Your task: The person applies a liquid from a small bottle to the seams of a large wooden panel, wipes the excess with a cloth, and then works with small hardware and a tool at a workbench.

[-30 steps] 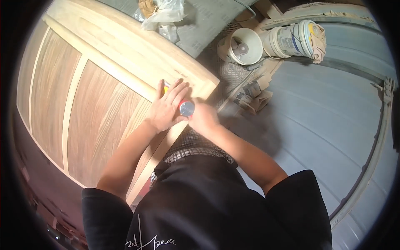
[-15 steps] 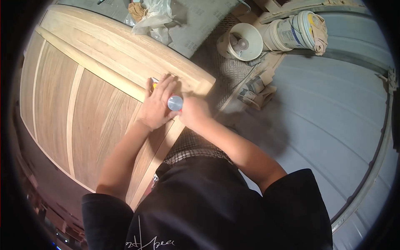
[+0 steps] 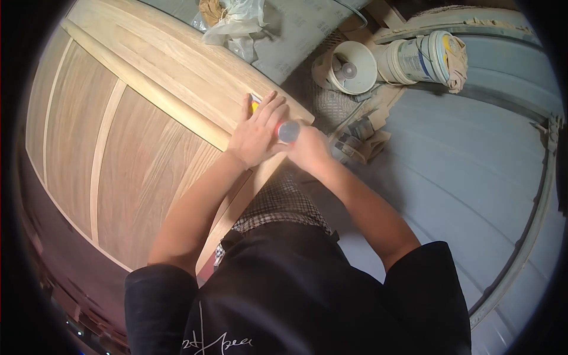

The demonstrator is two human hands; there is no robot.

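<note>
My left hand (image 3: pixel 255 133) lies over a hand tool (image 3: pixel 255 105) with yellow and red parts and a round silver top, its fingers bent round it. My right hand (image 3: pixel 309 148) is closed on the same tool's near end, just beside the silver top. The tool is on the pale wooden rail (image 3: pixel 171 65) near the right corner of a large wooden piece with darker inset panels (image 3: pixel 136 165). Its underside is hidden by my hands and the wood.
A grey board with plastic bags (image 3: pixel 234 23) lies beyond the wood. At the back right are a white bucket with a fan-like part (image 3: pixel 328 71) inside, stacked buckets with cloth (image 3: pixel 414 59), and crumpled paper pieces (image 3: pixel 370 148). Grey ribbed sheeting (image 3: pixel 461 177) fills the right.
Both hands and the tool shifted slightly left, then moved right and away from my body, up the picture, toward the far corner of the wood. Both stay closed on the tool.
</note>
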